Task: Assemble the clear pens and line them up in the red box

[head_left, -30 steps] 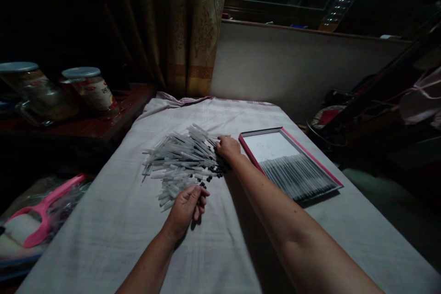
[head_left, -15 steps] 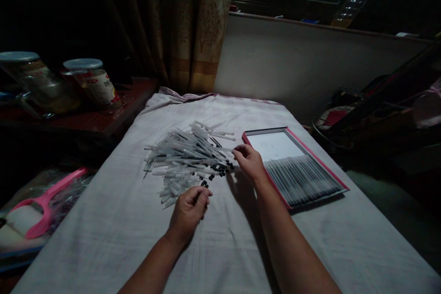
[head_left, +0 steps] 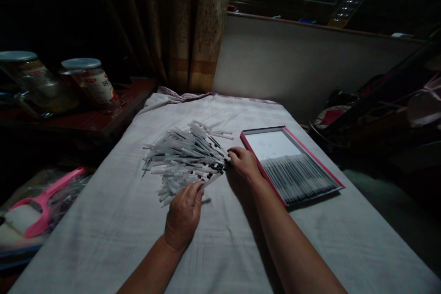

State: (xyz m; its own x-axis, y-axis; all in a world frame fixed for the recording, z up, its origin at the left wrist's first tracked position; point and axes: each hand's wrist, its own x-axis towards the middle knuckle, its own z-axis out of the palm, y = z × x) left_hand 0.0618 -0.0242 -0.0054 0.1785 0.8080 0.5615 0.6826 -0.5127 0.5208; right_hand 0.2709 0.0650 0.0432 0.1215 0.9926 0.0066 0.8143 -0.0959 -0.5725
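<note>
A loose heap of pens [head_left: 182, 151] with clear whitish barrels and black ends lies on the cloth, most black ends pointing right. My left hand [head_left: 184, 209], at the near edge of the heap, is closed on one pen [head_left: 212, 180] that slants up to the right from its fingertips. At the heap's right side my right hand [head_left: 244, 161] has its fingers pinched around the end of a pen; most of that pen is hidden among the others. Just right of this hand lies a shallow red-edged box [head_left: 274, 142], its near part filled by a row of similar pens [head_left: 298, 179].
A pale checked cloth [head_left: 220, 248] covers the table. To the left, jars [head_left: 93, 82] stand on a dark red wooden top [head_left: 127, 105], with a pink-handled item [head_left: 44, 202] lower down. A curtain [head_left: 193, 32] and wall [head_left: 262, 59] close off the back.
My right hand has come down and slightly left to the heap's black ends. My left hand has turned; a pen barrel now sticks out where black ends showed before.
</note>
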